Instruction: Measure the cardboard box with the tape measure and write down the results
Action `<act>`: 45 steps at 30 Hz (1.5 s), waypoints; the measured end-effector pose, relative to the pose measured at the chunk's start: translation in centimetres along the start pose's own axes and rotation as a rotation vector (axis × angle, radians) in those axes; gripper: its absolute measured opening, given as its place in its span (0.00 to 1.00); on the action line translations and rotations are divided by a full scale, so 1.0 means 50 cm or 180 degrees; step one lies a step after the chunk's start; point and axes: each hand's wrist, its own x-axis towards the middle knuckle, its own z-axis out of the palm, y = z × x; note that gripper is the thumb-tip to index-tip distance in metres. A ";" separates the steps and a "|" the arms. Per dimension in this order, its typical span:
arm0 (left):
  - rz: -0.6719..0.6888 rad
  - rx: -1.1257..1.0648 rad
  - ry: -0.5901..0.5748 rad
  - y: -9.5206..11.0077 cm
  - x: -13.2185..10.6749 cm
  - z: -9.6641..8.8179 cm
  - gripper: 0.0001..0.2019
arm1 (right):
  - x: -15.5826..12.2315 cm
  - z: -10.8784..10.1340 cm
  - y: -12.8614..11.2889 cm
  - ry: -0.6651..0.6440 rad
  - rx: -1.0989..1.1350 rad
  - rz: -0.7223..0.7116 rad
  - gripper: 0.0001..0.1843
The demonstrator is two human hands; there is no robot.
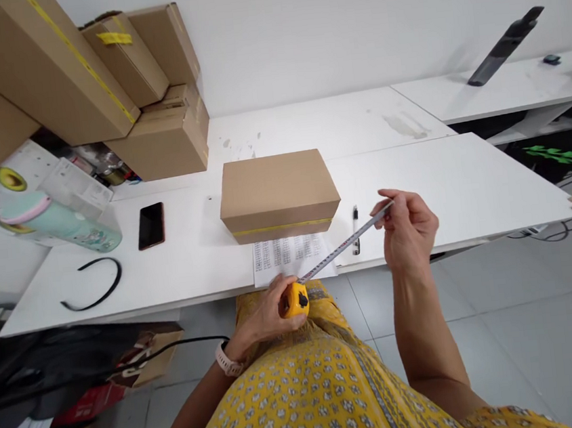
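Note:
My left hand point(270, 309) is closed around the yellow case of a tape measure point(296, 300), just in front of the table's near edge. Its pale blade point(343, 244) is pulled out up and to the right. My right hand point(408, 225) pinches the blade's free end between thumb and fingers. Behind the blade, a closed cardboard box point(277, 186) with a yellow tape strip along its lower front stands on the white table. A printed sheet point(290, 254) lies partly under the box. Close to the blade is a black-and-clear pen point(356, 230).
At left on the table point(431, 185) are a phone point(151, 225), a black headband-like loop point(114, 286) and a mint-green bottle point(62, 220). Stacked cardboard boxes point(160, 142) fill the back left corner. A dark bottle-shaped object point(504, 48) stands at the far right.

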 end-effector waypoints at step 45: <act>0.1565 0.2788 0.0284 -0.061 0.122 0.120 0.29 | -0.024 -0.115 0.259 -0.0985 -0.4117 0.0619 0.30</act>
